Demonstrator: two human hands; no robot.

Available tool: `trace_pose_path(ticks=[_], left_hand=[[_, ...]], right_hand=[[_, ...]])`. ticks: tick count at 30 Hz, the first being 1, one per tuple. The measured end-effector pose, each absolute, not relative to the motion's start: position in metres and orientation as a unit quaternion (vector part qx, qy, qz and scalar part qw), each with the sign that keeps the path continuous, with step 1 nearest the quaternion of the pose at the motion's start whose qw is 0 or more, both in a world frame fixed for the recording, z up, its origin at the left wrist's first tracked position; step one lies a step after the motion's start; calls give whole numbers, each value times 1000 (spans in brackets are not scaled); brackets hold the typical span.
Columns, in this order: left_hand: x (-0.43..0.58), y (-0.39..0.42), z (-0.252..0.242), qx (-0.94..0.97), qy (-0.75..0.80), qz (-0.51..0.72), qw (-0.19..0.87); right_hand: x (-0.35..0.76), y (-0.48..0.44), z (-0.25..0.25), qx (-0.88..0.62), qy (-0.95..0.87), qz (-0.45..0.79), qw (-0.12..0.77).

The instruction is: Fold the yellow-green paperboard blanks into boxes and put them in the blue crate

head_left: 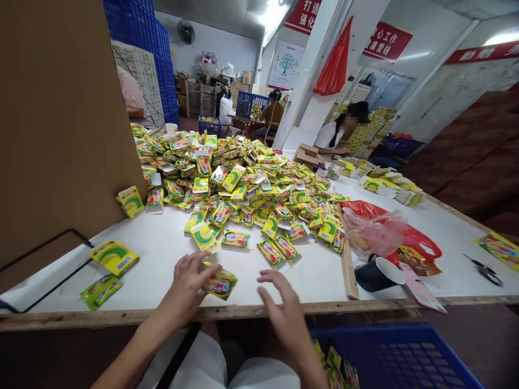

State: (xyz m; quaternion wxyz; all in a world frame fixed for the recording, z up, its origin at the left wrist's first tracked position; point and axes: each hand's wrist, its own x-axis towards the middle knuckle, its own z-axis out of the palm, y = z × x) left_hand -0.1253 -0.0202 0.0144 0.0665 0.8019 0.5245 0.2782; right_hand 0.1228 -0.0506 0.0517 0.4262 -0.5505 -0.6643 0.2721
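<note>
Here, packet (223, 284) in left hand (189, 277)

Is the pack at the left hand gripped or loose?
Gripped: the left hand closes over the left end of the pack. Whether it clears the table, I cannot tell.

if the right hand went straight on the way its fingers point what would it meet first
Probably the small box lying alone ahead of the right hand, at the near edge of the heap; depth is unclear, so it might pass above.
</note>
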Motion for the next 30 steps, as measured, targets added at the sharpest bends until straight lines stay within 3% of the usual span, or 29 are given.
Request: trace_pose_path(ticks=[5,9,13,24,30], left_hand=[[-90,-22,33,818,430,359,134],[-79,-26,24,653,469,504,317],[-72,-30,10,597,432,481,476],[-82,-17,6,634,443,445,451],[-71,-16,2,559,435,521,476]], right_hand=[[69,-33,35,-471,-636,400,462],[66,-32,14,-440,-533,478,542],[71,-40,-1,-451,-506,478,559],[80,-11,5,-474,-624,387,486],[75,-7,-2,-469,-572,397,544]])
